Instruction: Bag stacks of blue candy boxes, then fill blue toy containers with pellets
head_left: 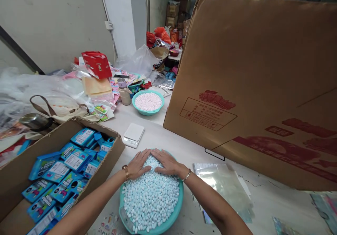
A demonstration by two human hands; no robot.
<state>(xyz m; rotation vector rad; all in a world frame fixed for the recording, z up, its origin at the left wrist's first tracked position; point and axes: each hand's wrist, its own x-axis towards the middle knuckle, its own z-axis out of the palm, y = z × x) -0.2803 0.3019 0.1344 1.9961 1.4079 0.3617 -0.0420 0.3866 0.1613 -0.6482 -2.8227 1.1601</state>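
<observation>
A teal basin [177,212] full of small pale blue and white candy-like pieces [152,201] stands on the table in front of me. My left hand [140,163] lies flat on the heap near the basin's far side, fingers stretched out. Beside it, my right hand [165,162] rests on the same pieces, also with fingers extended and thumb apart. The fingertips of both hands nearly meet at the far rim. A watch is on my left wrist and a bracelet on my right.
At left, an open cardboard box [98,174] holds several blue packets [76,159]. A white scale [133,132] sits beyond the basin, with a second teal bowl [148,113] of pale pink pieces farther back. A large carton [252,87] blocks the right; clear plastic sheets [223,186] lie before it.
</observation>
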